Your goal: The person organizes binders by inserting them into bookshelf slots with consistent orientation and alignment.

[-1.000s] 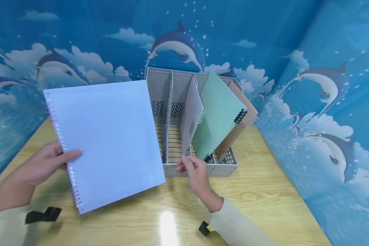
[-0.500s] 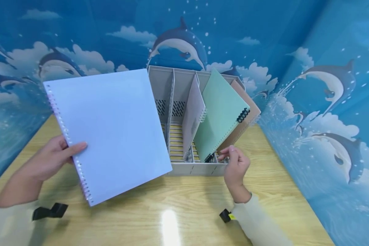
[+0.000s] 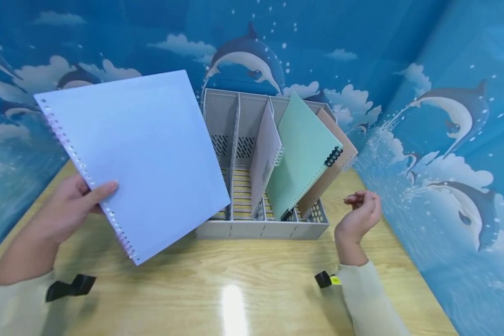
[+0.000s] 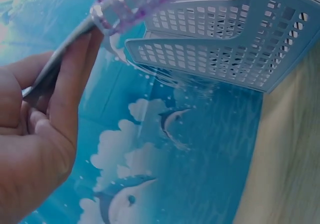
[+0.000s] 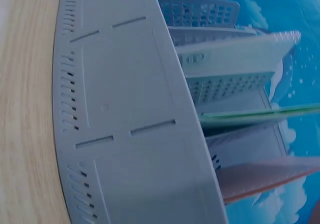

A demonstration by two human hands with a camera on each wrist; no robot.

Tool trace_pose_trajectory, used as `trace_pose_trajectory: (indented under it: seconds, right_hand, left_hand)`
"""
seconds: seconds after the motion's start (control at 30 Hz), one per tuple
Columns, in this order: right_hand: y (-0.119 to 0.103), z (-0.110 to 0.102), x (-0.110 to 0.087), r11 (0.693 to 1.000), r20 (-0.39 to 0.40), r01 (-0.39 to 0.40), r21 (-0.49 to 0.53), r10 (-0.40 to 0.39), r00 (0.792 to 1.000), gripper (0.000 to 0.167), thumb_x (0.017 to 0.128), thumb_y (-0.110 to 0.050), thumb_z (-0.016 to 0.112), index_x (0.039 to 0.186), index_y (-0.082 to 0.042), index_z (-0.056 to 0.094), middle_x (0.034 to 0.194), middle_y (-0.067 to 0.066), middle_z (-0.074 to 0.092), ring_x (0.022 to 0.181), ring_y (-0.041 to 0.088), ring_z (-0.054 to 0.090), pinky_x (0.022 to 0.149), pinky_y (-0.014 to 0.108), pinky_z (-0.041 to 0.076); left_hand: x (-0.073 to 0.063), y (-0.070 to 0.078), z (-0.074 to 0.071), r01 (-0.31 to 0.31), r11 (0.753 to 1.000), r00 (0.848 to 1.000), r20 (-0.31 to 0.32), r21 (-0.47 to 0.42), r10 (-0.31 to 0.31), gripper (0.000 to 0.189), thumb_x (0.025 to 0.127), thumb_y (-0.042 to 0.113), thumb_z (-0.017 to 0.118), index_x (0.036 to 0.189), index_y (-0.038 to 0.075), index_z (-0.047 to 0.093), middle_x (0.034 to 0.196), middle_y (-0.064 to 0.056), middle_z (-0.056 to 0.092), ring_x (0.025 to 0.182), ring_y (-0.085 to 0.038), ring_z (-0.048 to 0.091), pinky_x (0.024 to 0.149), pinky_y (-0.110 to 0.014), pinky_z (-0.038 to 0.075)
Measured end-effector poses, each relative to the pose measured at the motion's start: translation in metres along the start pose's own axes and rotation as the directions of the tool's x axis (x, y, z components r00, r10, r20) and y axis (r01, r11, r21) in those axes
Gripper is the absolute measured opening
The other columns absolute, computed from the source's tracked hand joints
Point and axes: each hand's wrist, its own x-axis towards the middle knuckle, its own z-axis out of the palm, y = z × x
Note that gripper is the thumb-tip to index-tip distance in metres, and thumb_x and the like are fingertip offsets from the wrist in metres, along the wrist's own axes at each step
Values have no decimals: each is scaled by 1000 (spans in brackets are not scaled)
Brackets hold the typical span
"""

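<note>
My left hand grips a pale lavender spiral notebook by its bound left edge, thumb on the cover, holding it tilted in the air. In the left wrist view its purple coil shows past the fingertips. A grey desk file organizer stands just right of it, partly overlapped by the notebook. Upright in the organizer lean a pale pinkish notebook, a mint green one with black coils, and a brown one. My right hand, fingers loosely curled around nothing, hovers right of the organizer.
The wooden table runs in front of the organizer. A blue dolphin-print backdrop rises behind and to the right. Black straps hang at both sleeves. The right wrist view shows the organizer's slotted front panel close up.
My right hand has moved right, from the organizer's front edge to beyond its right end. My left hand has raised the lavender notebook and tilted it further.
</note>
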Motion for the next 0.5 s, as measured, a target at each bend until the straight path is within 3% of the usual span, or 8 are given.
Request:
trace_pose_trajectory:
  seconds: [0.13,0.27,0.37,0.5]
  right_hand:
    - [6,-7,6,989,-61,-87,-120,80,995,25,100,-6,40,83,-8,57,79,7,55,69,18,55,67,29,47]
    - [13,-15,7,937,-54,-224,-268,217,975,17,101,-8,42,92,-11,56,94,2,55,85,15,57,76,26,45]
    - [19,-19,8,846,-17,-344,-406,370,929,15,102,-11,41,108,-11,55,109,0,53,104,16,53,87,24,43]
    - [25,-24,6,708,78,-415,-571,550,831,38,104,-16,35,139,-6,43,137,7,45,129,24,42,107,33,38]
  left_hand:
    - [1,7,5,10,991,999,-34,134,-6,34,102,1,45,120,26,59,99,12,72,76,-9,71,57,-25,57]
    - [1,11,8,13,985,999,-39,171,-6,33,102,1,45,119,27,59,98,13,72,75,-9,71,56,-25,57]
    - [2,13,10,22,981,999,-39,195,-14,33,102,3,45,120,27,58,100,14,71,77,-8,71,58,-25,57]
    - [4,18,14,45,965,998,-64,258,-29,30,102,6,47,120,28,56,100,17,70,77,-7,70,58,-25,57]
